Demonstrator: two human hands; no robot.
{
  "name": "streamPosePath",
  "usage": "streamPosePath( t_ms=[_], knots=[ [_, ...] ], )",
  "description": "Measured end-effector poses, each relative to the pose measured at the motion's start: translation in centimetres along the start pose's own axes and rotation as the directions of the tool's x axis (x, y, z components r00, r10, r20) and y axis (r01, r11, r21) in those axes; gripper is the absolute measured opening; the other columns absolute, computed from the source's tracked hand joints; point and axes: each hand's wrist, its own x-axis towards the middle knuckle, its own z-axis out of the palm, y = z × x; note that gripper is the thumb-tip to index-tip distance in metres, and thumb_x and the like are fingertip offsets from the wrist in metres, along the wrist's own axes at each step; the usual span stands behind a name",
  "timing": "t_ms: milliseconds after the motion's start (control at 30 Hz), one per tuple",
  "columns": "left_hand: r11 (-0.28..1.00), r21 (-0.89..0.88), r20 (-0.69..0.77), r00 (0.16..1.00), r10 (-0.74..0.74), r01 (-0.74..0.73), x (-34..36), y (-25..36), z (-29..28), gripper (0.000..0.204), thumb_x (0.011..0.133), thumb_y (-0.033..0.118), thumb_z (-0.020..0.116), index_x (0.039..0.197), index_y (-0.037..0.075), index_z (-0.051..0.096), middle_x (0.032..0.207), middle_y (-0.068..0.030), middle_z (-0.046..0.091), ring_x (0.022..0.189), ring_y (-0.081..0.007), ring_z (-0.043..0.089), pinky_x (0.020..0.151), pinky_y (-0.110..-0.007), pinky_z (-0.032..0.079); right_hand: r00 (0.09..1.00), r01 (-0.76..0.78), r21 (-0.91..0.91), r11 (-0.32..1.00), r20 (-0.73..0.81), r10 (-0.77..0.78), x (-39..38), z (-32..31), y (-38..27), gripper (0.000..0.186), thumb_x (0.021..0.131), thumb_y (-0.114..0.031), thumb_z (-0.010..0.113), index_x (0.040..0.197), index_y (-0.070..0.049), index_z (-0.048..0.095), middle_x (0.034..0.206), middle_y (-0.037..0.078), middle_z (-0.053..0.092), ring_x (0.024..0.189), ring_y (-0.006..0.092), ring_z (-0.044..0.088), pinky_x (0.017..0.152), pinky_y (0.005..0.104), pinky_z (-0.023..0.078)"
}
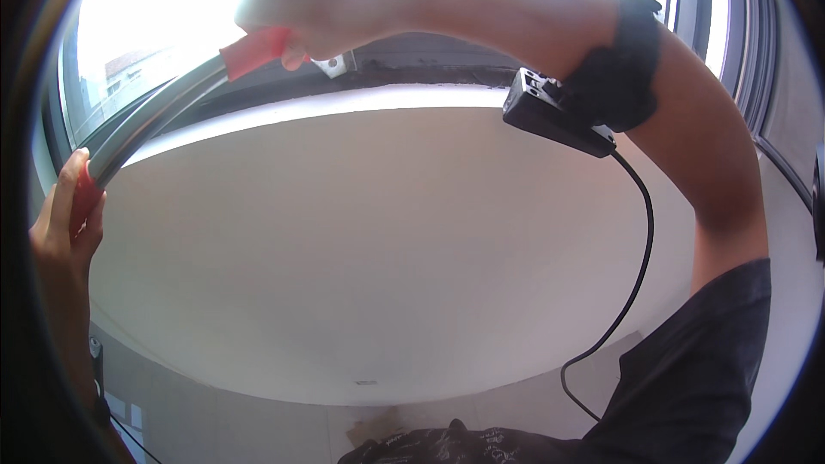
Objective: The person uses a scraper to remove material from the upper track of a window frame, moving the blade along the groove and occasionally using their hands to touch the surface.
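A long silver metal bar (159, 112) with red end pieces runs diagonally in front of the window. My left hand (67, 215) grips the red piece at its lower left end, fingers wrapped round it. My right hand (279, 21) is closed on the red piece at its upper right end, with part of the hand washed out by glare. A white bracket-like piece (337, 64) with holes shows just behind my right hand. A black strap (619, 64) is round my right forearm, and a black box (554, 120) with a cable is beside it.
The bright window (120, 26) has grey frames and a dark sill (412, 71). A broad pale wall (387, 232) curves below it, with a grey floor (292, 412) at the bottom. More grey frame (748, 43) stands at the right, and the black cable (649, 232) hangs down.
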Motion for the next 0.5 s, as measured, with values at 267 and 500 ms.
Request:
streamPosePath(
  t_ms=[267, 500],
  knots=[
    [0.994, 0.012, 0.059, 0.993, -0.106, 0.105, -1.3, -0.6, 0.9, 0.048, 0.085, 0.001, 0.069, 0.13, 0.009, 0.055, 0.12, -0.0153, 0.063, 0.105, -0.0311, 0.065, 0.084, -0.036, 0.057, 0.998, -0.016, 0.134, 0.991, 0.066, 0.007, -0.5, -1.3, -0.1, 0.021, 0.073, -0.016, 0.076, 0.088, -0.008, 0.063, 0.083, 0.009, 0.065, 0.079, 0.0273, 0.065, 0.069, 0.0388, 0.051],
    [0.981, -0.105, 0.045, 0.987, -0.157, 0.161, -1.8, -1.5, 2.8, 0.05, 0.086, -0.005, 0.064, 0.133, 0.01, 0.053, 0.128, -0.0152, 0.058, 0.114, -0.0277, 0.06, 0.093, -0.035, 0.054, 0.939, -0.203, 0.216, 0.955, 0.32, 0.127, -2.5, -6.3, -1.3, 0.014, 0.081, -0.005, 0.067, 0.092, 0.003, 0.068, 0.084, 0.018, 0.067, 0.08, 0.0315, 0.067, 0.071, 0.0398, 0.052]
  ],
)
